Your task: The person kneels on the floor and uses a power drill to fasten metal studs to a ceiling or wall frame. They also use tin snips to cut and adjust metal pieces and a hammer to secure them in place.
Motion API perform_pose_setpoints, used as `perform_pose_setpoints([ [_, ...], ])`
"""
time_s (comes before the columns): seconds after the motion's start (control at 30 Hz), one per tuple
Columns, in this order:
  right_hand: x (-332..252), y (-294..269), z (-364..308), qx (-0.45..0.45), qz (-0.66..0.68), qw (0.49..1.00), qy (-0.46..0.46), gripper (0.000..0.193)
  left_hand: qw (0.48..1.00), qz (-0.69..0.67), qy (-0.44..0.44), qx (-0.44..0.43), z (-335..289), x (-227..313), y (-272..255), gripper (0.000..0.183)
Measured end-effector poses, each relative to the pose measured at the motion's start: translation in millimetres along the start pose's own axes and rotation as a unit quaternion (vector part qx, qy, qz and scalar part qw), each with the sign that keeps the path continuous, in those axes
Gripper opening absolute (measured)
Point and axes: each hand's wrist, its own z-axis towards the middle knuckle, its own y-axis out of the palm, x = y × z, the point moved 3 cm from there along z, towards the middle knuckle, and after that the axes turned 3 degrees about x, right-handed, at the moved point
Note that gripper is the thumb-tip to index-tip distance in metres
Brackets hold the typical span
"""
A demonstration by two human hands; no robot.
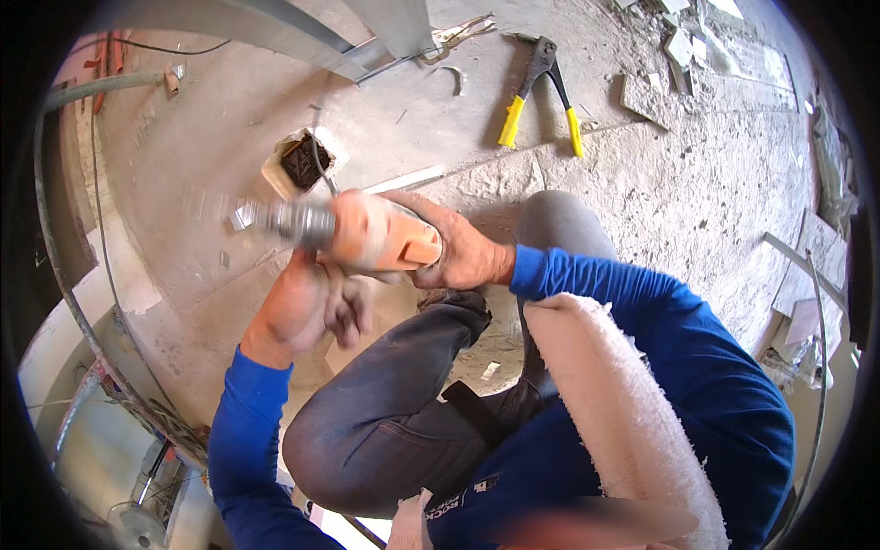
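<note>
As right fingers (pixel 423 207) clasp an orange power tool (pixel 367 231), left fingers (pixel 343 321) half-curled, contact unclear.

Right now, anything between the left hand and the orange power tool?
Nothing visible. The left hand is right by the metal nose of the orange power tool, which the right hand grips at its rear. Blur hides whether the left hand touches.

Worn are a blue shirt (pixel 724 394), grey trousers (pixel 376 412) and a pale towel (pixel 614 394).
</note>
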Motion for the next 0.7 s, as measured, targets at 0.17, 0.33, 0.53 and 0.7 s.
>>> perform_pose_setpoints([
  [0.17, 21, 21, -53, 0.133, 0.367, 0.904, 0.171, 0.073, 0.627, 0.648, 0.387, 0.194, 35, 10, 17, 0.081],
  [0.33, 57, -6, -54, 0.142, 0.508, 0.808, 0.264, 0.044, 0.671, 0.688, 0.198, 0.194, 84, -23, 23, 0.086],
  [0.53, 88, -50, -16, 0.235, 0.478, 0.799, 0.279, 0.039, 0.605, 0.738, 0.166, 0.249, 125, -14, 9, 0.053],
  [0.7, 125, -56, 16, 0.416, 0.170, 0.841, 0.301, 0.065, 0.577, 0.758, 0.157, 0.261, 162, -31, -14, 0.043],
])
